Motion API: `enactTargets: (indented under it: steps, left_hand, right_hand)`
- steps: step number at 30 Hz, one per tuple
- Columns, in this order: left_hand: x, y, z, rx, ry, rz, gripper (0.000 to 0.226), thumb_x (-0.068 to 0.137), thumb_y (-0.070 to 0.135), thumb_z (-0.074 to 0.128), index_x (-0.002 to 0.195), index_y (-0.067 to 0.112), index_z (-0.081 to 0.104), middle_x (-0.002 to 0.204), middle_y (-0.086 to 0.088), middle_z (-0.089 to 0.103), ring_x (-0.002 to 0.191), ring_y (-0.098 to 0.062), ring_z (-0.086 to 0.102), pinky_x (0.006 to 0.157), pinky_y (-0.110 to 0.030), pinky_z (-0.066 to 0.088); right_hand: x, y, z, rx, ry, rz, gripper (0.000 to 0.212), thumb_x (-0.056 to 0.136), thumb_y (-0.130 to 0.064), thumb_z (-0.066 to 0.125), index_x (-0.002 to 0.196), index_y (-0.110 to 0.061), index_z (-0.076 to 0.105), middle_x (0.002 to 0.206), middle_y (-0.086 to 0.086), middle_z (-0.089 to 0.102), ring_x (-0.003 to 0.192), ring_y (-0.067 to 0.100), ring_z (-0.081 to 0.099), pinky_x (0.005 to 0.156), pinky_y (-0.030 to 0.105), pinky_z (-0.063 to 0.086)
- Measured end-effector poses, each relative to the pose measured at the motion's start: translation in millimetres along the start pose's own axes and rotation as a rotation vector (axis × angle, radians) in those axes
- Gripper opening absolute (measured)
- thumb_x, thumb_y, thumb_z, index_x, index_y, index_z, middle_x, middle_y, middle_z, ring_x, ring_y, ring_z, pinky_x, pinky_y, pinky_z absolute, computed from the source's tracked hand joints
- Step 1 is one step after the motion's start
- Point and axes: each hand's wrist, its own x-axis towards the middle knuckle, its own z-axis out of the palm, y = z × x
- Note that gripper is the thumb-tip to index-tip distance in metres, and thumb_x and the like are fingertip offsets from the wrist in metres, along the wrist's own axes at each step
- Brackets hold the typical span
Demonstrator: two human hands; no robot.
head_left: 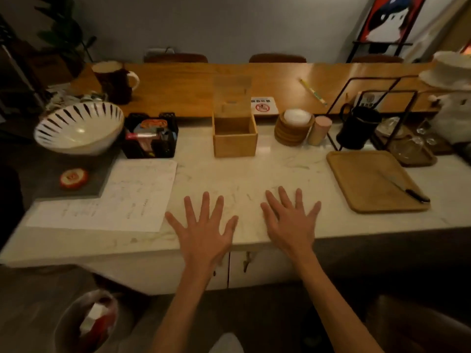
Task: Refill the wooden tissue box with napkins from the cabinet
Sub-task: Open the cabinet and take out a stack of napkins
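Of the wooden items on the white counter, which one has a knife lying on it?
The wooden cutting board at right, with the black-handled knife; the tissue box and coaster stack carry none.

Tissue box (pixel 234 137) at table (pixel 254 174) centre, far side, lid up. Left of it: organizer (pixel 150 136), then bowl (pixel 79 127). Right: coaster stack (pixel 293 131), wire rack (pixel 369 110). Cutting board (pixel 374 182) near right, knife (pixel 407 191) on it. Paper sheet (pixel 122 197) near left.

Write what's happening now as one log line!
hands: left and right open, flat on counter | wooden tissue box: lid up, looks empty | cabinet doors: shut | napkins: none seen
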Motion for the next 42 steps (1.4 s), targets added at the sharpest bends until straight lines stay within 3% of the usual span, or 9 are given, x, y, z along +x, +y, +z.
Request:
enactTargets:
  steps: [7, 13, 18, 23, 25, 27, 31, 36, 42]
  left_hand:
    - [-10.8, -7.3, 13.3, 0.008, 0.249, 0.096, 0.073, 0.084, 0.076, -0.004, 0.145, 0.047, 0.024, 0.156, 0.007, 0.031, 0.144, -0.033, 0.025, 0.114, -0.062, 0.014]
    - [-21.4, -10.0, 12.1, -0.059, 0.384, 0.189, 0.063, 0.092, 0.068, 0.008, 0.132, 0.044, 0.05, 0.134, -0.008, 0.058, 0.117, -0.031, 0.053, 0.099, -0.048, 0.032]
    - [-17.2, -9.5, 7.0, -0.031, 0.357, 0.17, 0.068, 0.091, 0.068, 0.002, 0.13, 0.041, 0.051, 0.133, -0.001, 0.059, 0.121, -0.03, 0.052, 0.102, -0.052, 0.03]
    - [-63.4, -11.2, 88.4, -0.239, 0.883, 0.24, 0.051, 0.096, 0.044, 0.03, 0.144, 0.029, 0.039, 0.151, -0.002, 0.041, 0.143, -0.022, 0.029, 0.119, -0.047, 0.02]
    - [-87.6, -8.2, 139.0, -0.403, 0.778, 0.188, 0.072, 0.092, 0.034, 0.046, 0.154, 0.027, 0.011, 0.163, -0.002, 0.013, 0.15, -0.024, 0.008, 0.121, -0.044, 0.017]
    - [-96.0, -3.1, 175.4, -0.659, 0.567, 0.06, 0.075, 0.09, 0.024, 0.053, 0.153, 0.023, 0.011, 0.159, -0.004, 0.018, 0.143, -0.031, 0.027, 0.112, -0.042, 0.035]
    - [-79.4, -2.0, 186.4, -0.938, 0.532, -0.096, 0.043, 0.092, 0.015, 0.049, 0.134, 0.015, 0.037, 0.125, -0.003, 0.041, 0.111, -0.026, 0.048, 0.084, -0.031, 0.038]
    - [-90.5, -10.6, 187.7, -1.206, 0.38, -0.102, 0.034, 0.099, 0.028, 0.047, 0.128, 0.019, 0.031, 0.105, -0.008, 0.063, 0.077, -0.014, 0.061, 0.063, -0.025, 0.047]
    - [-147.0, -55.7, 173.6, -1.338, 0.305, -0.082, 0.049, 0.099, 0.049, 0.034, 0.142, 0.036, 0.013, 0.102, -0.007, 0.071, 0.089, -0.02, 0.071, 0.075, -0.03, 0.057]
  right_hand:
    - [-22.1, 19.9, 40.1, 0.053, 0.513, -0.174, 0.056, 0.093, -0.064, 0.018, 0.135, -0.043, 0.049, 0.143, -0.014, 0.049, 0.137, 0.014, 0.04, 0.112, 0.045, 0.027]
    - [-40.3, 29.7, 55.2, 0.128, 0.804, -0.303, 0.055, 0.097, -0.058, 0.022, 0.105, -0.031, 0.07, 0.089, -0.005, 0.071, 0.081, 0.01, 0.057, 0.091, 0.039, 0.04]
    - [-30.9, 27.7, 54.5, 0.172, 0.874, -0.271, 0.049, 0.097, -0.054, 0.03, 0.097, -0.03, 0.073, 0.089, -0.008, 0.073, 0.085, 0.013, 0.063, 0.087, 0.037, 0.04]
    - [-22.0, 34.5, 67.4, 0.159, 0.991, -0.344, 0.044, 0.098, -0.051, 0.032, 0.099, -0.028, 0.07, 0.101, -0.008, 0.071, 0.094, 0.014, 0.06, 0.087, 0.036, 0.039]
    - [-24.1, 38.7, 75.6, 0.218, 1.008, -0.413, 0.037, 0.098, -0.046, 0.036, 0.106, -0.027, 0.067, 0.11, -0.004, 0.068, 0.104, 0.016, 0.057, 0.094, 0.037, 0.036]
    - [-31.7, 41.4, 89.6, 0.281, 1.037, -0.477, 0.037, 0.098, -0.039, 0.042, 0.128, -0.023, 0.057, 0.135, -0.001, 0.056, 0.131, 0.02, 0.043, 0.113, 0.041, 0.025]
    - [-55.9, 33.7, 142.6, 0.522, 0.998, -0.549, 0.057, 0.092, -0.016, 0.05, 0.147, -0.012, 0.034, 0.157, 0.005, 0.027, 0.149, 0.021, 0.011, 0.122, 0.041, 0.014]
    - [-69.9, 15.9, 194.8, 0.803, 0.915, -0.652, 0.044, 0.084, -0.003, 0.042, 0.119, -0.012, 0.065, 0.121, 0.0, 0.062, 0.118, 0.016, 0.054, 0.099, 0.03, 0.048]
    - [-81.9, -16.3, 188.7, 1.397, 0.106, -0.586, 0.03, 0.098, -0.009, 0.044, 0.115, -0.018, 0.067, 0.113, 0.0, 0.07, 0.109, 0.017, 0.064, 0.09, 0.025, 0.052]
